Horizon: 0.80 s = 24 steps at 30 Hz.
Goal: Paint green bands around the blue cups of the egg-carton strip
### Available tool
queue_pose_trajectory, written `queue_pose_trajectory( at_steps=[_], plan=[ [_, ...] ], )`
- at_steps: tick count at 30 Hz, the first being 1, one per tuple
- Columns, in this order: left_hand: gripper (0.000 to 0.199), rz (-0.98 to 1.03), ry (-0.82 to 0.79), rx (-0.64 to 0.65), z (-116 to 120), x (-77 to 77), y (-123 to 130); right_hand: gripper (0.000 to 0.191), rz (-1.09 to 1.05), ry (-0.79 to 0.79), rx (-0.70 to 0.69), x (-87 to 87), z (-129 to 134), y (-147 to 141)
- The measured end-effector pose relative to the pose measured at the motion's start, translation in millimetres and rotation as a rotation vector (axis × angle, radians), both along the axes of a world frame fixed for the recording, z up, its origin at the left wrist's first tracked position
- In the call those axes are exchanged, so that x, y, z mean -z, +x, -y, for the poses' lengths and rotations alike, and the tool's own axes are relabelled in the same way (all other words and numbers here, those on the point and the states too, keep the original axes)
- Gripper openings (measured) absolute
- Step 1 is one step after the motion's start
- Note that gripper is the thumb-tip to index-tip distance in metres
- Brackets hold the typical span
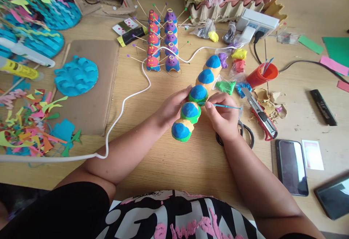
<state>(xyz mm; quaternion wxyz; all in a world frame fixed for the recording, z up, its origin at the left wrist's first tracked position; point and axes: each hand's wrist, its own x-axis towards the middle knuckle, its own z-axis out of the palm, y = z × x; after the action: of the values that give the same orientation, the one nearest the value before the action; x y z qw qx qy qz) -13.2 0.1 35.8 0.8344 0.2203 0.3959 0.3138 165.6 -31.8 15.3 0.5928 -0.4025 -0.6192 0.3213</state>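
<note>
A strip of egg-carton cups (205, 76) slants across the middle, each cup topped with blue clay. Green clay rings the lower edge of the three nearest cups. My left hand (177, 104) grips the strip from its left side, fingers partly hidden behind it. Between the thumb and fingers of my right hand (224, 117) is a thin blue tool (225, 105), its left end touching the green clay near the middle cup. Bags of green clay (225, 86) and blue clay (243, 89) lie just beyond my right hand.
Two finished rows of cup figures (153, 43) with sticks stand behind. A white cable (124, 104) crosses the table. Scissors (247, 135) lie under my right wrist, beside a box cutter (260, 113) and an orange cup (262, 73). Paper scraps (29, 126) lie left, a phone (292, 168) right.
</note>
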Motion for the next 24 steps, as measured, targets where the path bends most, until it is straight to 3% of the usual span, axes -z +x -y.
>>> queue_pose_trajectory(
  at_steps=[9, 18, 24],
  plan=[
    [0.036, -0.047, -0.049, 0.016, 1.9, -11.5, 1.1, 0.029, 0.011, -0.017, 0.007, -0.8, 0.6, -0.1],
    [0.052, -0.091, -0.025, 0.017, 3.2, -6.6, 6.1, 0.035, 0.037, -0.038, 0.033, -1.7, 0.5, -0.5],
    [0.045, -0.083, -0.069, -0.022, 1.5, -4.7, 6.4, 0.025, 0.014, -0.005, 0.0, 1.6, 0.9, -1.3]
  ],
)
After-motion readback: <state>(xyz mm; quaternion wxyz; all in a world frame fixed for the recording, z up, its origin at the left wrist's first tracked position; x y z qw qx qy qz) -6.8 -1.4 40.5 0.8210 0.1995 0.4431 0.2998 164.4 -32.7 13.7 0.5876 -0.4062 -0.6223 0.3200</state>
